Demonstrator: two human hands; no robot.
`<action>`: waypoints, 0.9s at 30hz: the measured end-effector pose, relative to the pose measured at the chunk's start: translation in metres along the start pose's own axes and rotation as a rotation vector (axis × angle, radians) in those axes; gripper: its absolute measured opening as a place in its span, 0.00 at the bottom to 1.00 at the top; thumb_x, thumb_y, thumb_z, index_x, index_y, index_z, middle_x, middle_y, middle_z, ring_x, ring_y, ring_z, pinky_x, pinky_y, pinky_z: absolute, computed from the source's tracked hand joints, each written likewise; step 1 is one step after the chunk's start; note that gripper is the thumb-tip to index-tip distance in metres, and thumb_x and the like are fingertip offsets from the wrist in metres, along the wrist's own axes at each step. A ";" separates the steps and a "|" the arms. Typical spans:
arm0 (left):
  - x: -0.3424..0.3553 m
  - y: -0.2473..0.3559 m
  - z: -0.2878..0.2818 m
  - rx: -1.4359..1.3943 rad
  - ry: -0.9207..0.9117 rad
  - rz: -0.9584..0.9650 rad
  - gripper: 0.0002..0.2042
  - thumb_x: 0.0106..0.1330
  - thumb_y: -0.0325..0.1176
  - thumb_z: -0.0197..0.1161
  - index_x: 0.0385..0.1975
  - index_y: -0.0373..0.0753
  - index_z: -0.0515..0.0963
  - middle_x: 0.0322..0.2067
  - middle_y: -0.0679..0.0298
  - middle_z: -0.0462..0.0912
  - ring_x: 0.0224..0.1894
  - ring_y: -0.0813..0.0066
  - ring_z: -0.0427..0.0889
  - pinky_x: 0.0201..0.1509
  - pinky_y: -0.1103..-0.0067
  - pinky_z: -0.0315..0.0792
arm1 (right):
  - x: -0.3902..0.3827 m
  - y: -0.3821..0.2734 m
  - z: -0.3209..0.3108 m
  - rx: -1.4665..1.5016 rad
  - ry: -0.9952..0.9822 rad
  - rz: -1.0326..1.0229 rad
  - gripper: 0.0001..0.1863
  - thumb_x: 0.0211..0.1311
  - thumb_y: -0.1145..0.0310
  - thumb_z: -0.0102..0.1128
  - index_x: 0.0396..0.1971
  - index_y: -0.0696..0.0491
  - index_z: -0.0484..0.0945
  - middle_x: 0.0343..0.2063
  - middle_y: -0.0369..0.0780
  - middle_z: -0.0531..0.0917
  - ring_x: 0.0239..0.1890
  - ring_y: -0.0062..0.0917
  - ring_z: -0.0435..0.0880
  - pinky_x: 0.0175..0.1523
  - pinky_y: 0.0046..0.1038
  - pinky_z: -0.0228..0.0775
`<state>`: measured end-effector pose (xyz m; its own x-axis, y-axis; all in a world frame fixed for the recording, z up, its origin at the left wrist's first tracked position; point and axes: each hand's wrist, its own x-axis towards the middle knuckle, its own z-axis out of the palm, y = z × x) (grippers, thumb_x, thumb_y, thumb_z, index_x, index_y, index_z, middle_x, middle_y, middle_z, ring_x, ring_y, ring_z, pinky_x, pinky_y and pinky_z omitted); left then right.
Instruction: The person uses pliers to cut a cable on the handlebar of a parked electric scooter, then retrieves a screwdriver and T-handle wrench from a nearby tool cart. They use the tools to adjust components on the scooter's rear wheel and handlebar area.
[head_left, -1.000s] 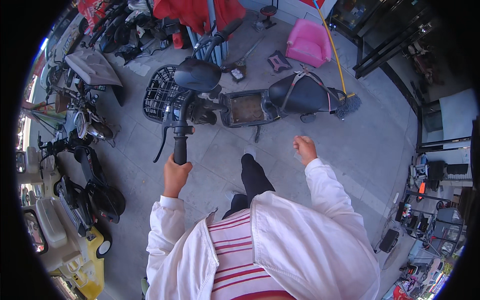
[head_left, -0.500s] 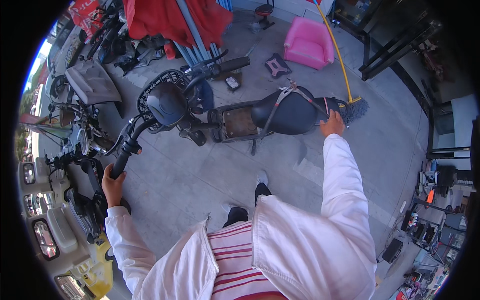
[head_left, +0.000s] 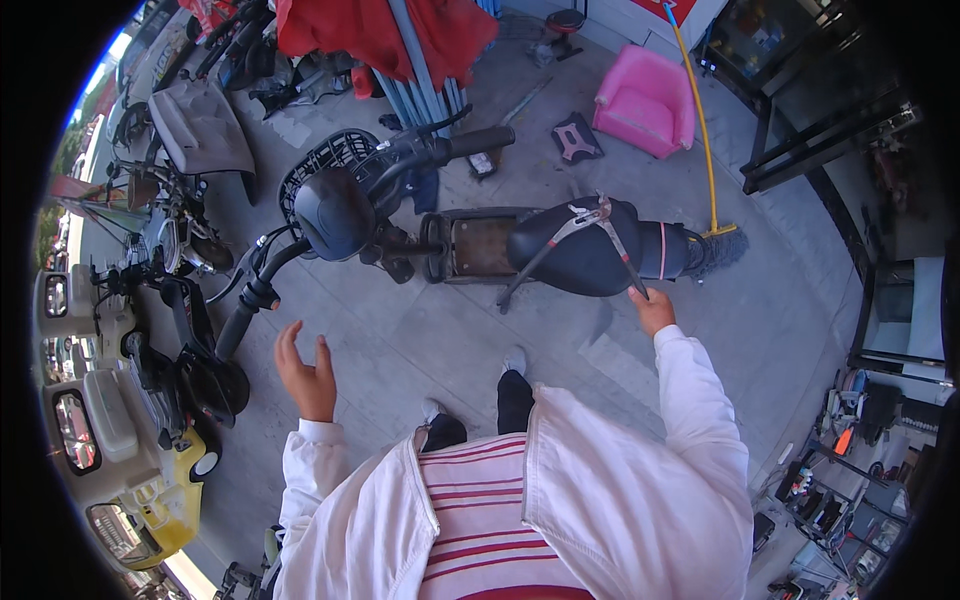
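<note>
In the head view, the right hand (head_left: 656, 314) is now at the pliers (head_left: 598, 213); half a second ago it is at the rear of the scooter (head_left: 336, 212). Its fingers are folded around the end of one handle. The head of the pliers lies ahead of this grip and a little to its left, on the black seat (head_left: 590, 268); the other handle slopes away to the left. The left hand (head_left: 308, 378) has left the handlebar (head_left: 236, 331) and is just beside it, fingers apart, holding nothing. I judge that the work passes from steadying the scooter to handling the pliers, and that the scooter probably stands by itself.

Under all this is a grey paved floor (head_left: 410, 335). Farther ahead of the grip stands a pink chair (head_left: 645, 103); to its right, a yellow-handled mop (head_left: 709, 165). Far left of the grip are parked bikes (head_left: 185, 340) and a yellow cart (head_left: 178, 490); far right, a cluttered rack (head_left: 850, 480). Ahead and left, a red cloth (head_left: 360, 42) hangs over poles.
</note>
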<state>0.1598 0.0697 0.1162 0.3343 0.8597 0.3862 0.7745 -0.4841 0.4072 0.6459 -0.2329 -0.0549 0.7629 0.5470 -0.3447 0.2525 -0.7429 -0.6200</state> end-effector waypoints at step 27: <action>-0.129 -0.150 -0.043 -1.675 -0.503 -0.655 0.20 0.75 0.51 0.42 0.30 0.41 0.66 0.18 0.70 0.63 0.21 0.80 0.64 0.29 0.80 0.65 | -0.365 -0.516 0.098 -0.843 0.014 -0.987 0.18 0.62 0.55 0.58 0.27 0.57 0.75 0.18 0.48 0.81 0.22 0.43 0.81 0.27 0.42 0.71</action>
<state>-0.0227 0.0247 0.0406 0.5888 0.7617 -0.2705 -0.3324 0.5332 0.7780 0.1788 -0.0112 0.3216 0.0460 0.9989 0.0110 0.9986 -0.0463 0.0273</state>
